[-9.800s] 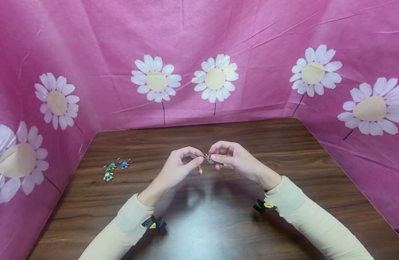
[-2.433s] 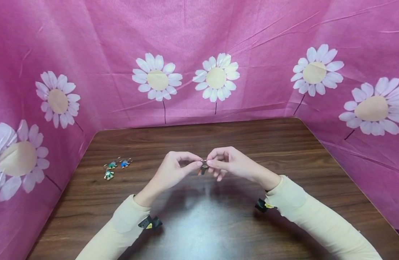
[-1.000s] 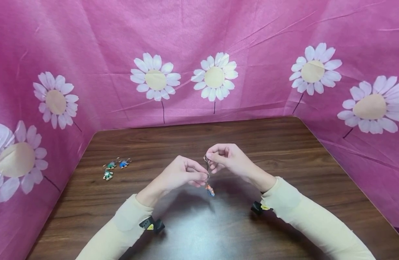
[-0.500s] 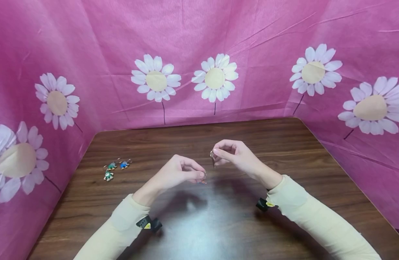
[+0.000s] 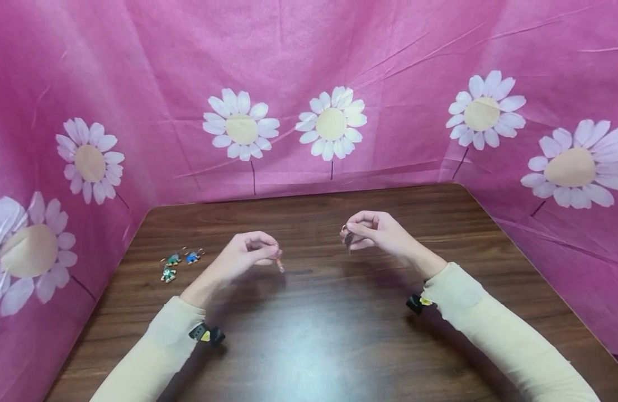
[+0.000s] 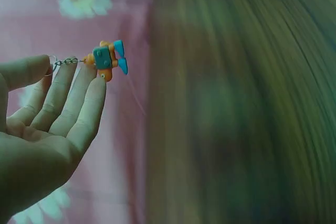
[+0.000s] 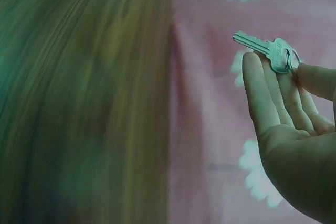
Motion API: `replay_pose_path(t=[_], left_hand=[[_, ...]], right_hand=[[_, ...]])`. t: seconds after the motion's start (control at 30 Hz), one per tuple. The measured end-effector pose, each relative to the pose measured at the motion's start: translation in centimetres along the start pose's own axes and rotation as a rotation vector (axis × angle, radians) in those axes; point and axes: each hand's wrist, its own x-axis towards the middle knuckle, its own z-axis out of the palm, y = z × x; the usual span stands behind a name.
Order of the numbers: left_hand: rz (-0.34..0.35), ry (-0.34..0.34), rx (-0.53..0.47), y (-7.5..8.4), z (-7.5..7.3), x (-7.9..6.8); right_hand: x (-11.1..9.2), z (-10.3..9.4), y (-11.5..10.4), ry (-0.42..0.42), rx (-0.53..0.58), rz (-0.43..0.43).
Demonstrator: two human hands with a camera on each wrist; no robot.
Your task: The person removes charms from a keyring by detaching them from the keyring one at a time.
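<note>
My left hand [image 5: 241, 255] pinches the small metal ring of a keychain [image 6: 102, 57] between thumb and index finger. From its short chain dangles a little orange and blue figure, lying against the other fingertips in the left wrist view. Over the table to the right, my right hand [image 5: 381, 231] pinches a metal key ring [image 7: 295, 60] with a silver key [image 7: 261, 47] on it. The key's blade points away from the palm, across the outstretched fingers. Both hands are raised above the wooden table, well apart from each other.
Three figure keychains, a blue one [image 5: 193, 257], a green one [image 5: 174, 259] and a green and white one [image 5: 168, 274], lie at the left of the wooden table [image 5: 309, 329]. A pink cloth [image 5: 289, 44] with daisies stands behind and at both sides.
Earlier both hands worked together at the joined ring and keychain. The keychain came apart from the key ring; since then the left hand has moved left with it, the right hand right with the key.
</note>
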Motion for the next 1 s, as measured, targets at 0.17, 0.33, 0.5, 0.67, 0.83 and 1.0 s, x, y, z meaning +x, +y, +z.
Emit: replay_pose_path(t=[0.17,0.33,0.5,0.67,0.83,1.0], left_hand=[[-0.118,0.120,-0.055,-3.1,-4.3,0.5],[-0.218,0.192,-0.024,-4.8,-7.0,1.0],[-0.277,0.245,0.061,-5.5,-7.9,2.2],[-0.270,0.325,0.169,-5.9,-8.5,3.8],[-0.312,0.367,0.191,-6.2,-8.8,4.5],[-0.331,0.381,0.200,-6.3,-8.8,4.7]], right_hand=[[0.6,-3.2,2.4,0.053,-0.030,0.086],[1.4,-5.5,4.6,0.092,-0.034,0.168],[2.3,-6.6,6.1,0.061,-0.146,0.222],[3.3,-7.2,6.9,0.081,-0.459,0.174],[4.2,-7.9,7.2,0.100,-0.580,0.195],[4.7,-8.0,7.4,0.118,-0.419,0.253]])
